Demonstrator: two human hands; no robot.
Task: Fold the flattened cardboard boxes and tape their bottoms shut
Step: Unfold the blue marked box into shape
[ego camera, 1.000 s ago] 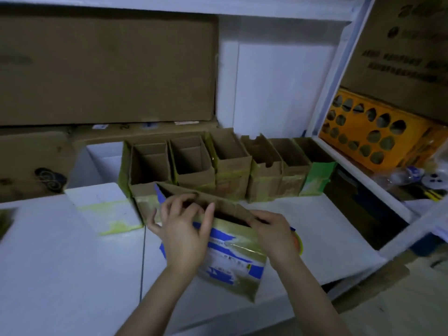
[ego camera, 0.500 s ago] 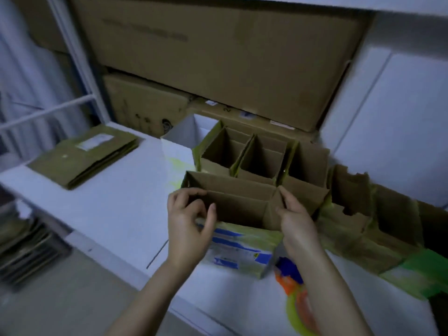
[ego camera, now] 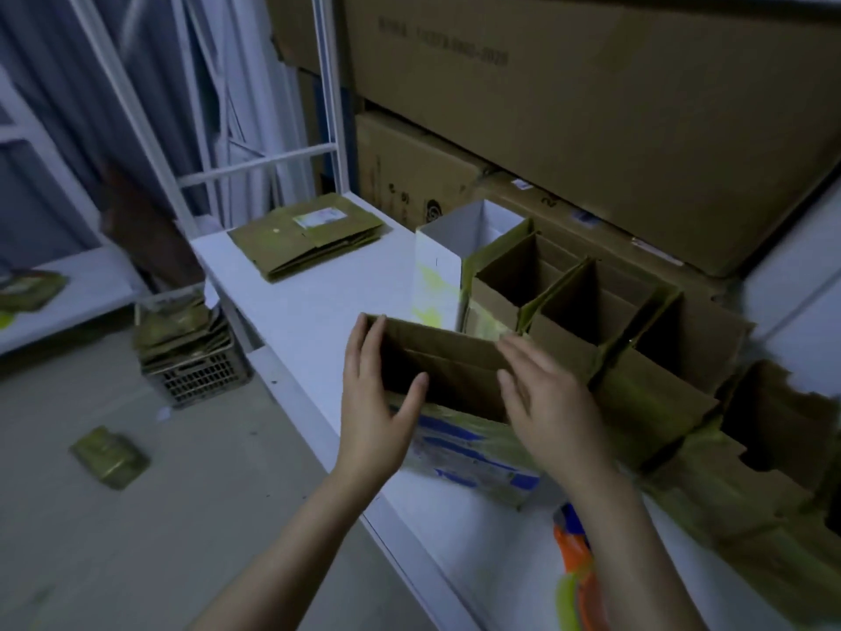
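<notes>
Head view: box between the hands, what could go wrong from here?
1. The printed box stands near the front edge of the table; a nudge might tip it off, and a green box already lies on the floor.
2. The left hand and right hand seem to press it with straight fingers; it may fold flat again.
3. An orange and green object lies by the right forearm; it may get knocked.

We see our left grip (ego camera: 377, 403) laid against the left end of the open box (ego camera: 455, 371) on the white counter (ego camera: 318, 321), fingers straight, thumb on its near wall. Our right grip (ego camera: 546, 403) spreads over its right end. Just behind stands a row of folded boxes (ego camera: 569, 307); flattened boxes (ego camera: 309, 236) lie stacked farther left.
</notes>
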